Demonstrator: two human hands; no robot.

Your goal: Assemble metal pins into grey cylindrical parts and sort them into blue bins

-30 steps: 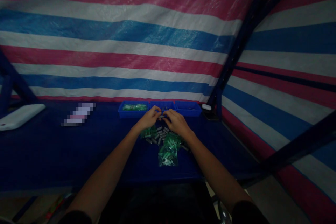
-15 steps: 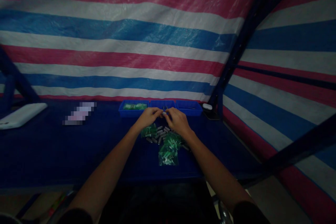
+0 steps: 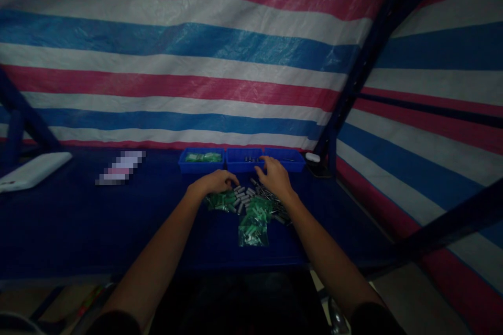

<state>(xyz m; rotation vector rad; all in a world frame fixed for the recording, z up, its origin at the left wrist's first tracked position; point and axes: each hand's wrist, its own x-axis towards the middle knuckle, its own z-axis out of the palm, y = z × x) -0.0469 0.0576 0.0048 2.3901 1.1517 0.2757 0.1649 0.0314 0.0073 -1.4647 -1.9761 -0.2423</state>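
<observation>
Small silver-grey cylinders (image 3: 242,199) lie in a loose pile on the blue table. My left hand (image 3: 217,181) hovers at the pile's left edge, its fingers bent downward and apart, with nothing seen in them. Beneath it is a green-tinted clear bag (image 3: 221,201). My right hand (image 3: 276,177) is open over the pile's right side, thumb and forefinger spread near the front wall of the middle blue bin (image 3: 243,167). Thin metal pins or rods (image 3: 274,194) lie partly under that hand. More green bags (image 3: 253,227) with small parts inside rest closer to me.
The left blue bin (image 3: 202,168) holds green bags; the right blue bin (image 3: 288,166) has a few thin pieces. Right of them sit a white case (image 3: 313,157) and a dark phone-like slab (image 3: 320,170). A white box-like object (image 3: 35,170) lies far left. Striped sheeting (image 3: 176,81) hangs behind.
My hands were together over the bins' front, pinching a small light piece between them. Now they are apart, the left lower and leftward, the right moved right, and the piece is no longer visible between them.
</observation>
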